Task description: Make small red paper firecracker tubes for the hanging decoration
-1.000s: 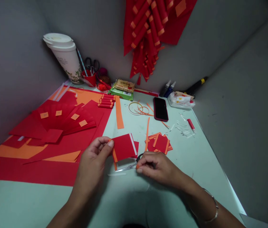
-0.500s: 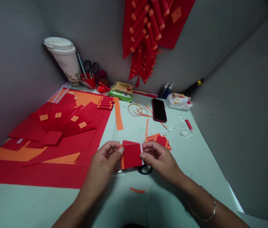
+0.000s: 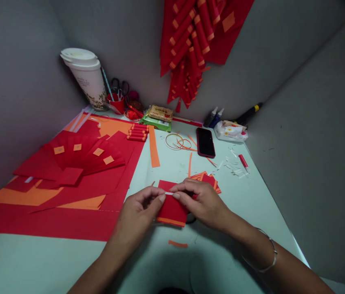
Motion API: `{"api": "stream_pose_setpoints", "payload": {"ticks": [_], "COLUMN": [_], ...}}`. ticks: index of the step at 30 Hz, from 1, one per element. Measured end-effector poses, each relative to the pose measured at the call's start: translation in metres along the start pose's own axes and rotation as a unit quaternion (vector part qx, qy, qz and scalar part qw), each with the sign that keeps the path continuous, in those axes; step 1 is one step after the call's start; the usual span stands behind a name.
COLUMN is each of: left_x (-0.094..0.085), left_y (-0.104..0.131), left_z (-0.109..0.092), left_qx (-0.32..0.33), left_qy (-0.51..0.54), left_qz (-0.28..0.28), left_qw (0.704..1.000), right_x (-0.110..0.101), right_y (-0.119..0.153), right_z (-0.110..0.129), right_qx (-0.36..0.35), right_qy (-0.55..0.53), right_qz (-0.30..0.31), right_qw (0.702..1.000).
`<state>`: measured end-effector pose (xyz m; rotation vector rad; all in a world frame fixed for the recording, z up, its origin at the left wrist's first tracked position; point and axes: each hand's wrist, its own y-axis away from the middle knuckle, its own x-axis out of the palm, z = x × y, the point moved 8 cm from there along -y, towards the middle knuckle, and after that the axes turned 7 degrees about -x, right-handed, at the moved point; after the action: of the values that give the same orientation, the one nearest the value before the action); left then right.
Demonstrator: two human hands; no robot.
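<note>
Between my two hands is a red paper piece with an orange strip along its near edge and a white strip along its far edge. My left hand pinches the left end of the white-edged side. At the right end of that side, my right hand pinches with thumb and fingers. Another bit of red paper shows just behind the held piece. Black scissors lie partly hidden beneath it. A stack of red pieces with orange edges lies beyond my right hand.
Red and orange sheets cover the left side. Rolled red tubes, a phone, a red glue stick and white paper scraps lie farther back. A tall white cup stands at the back left. Red firecracker decorations hang on the wall.
The red paper piece has turned a quarter: its white edge went from the right to the far side, its orange edge from the left to the near side. My right hand moved left.
</note>
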<state>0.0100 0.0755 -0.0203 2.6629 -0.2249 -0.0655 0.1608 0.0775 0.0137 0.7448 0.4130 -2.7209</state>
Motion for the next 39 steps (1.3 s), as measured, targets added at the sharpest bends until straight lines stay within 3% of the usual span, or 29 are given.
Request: {"api": "stream_pose_setpoints", "payload": {"ticks": [3,6,10,23,39], "left_x": [-0.004,-0.007,-0.007,-0.002,0.001], "left_y": [-0.001,-0.003,-0.003,0.009,0.010], "left_z": [-0.003,-0.003,-0.003,-0.014,-0.016], "left_qx": [0.011,0.006,0.028,0.163,0.173], "left_qy": [0.019,0.033,0.004,-0.161,-0.174], "left_qz": [-0.026,-0.045,-0.058,-0.092,-0.089], "left_qw": [0.999,0.998,0.998,0.969,0.965], "right_x": [-0.004,-0.003,0.011,0.016,0.012], "right_y": [-0.002,0.004,0.009,0.013,0.011], "right_z": [0.012,0.033,0.045,0.041,0.039], "right_qx": [-0.080,-0.175,-0.240,-0.247,-0.228], "right_qy": [0.097,0.243,0.327,0.336,0.294], "right_qz": [-0.072,-0.135,-0.110,-0.095,-0.106], "right_qw": [0.989,0.944,0.908,0.904,0.922]}}
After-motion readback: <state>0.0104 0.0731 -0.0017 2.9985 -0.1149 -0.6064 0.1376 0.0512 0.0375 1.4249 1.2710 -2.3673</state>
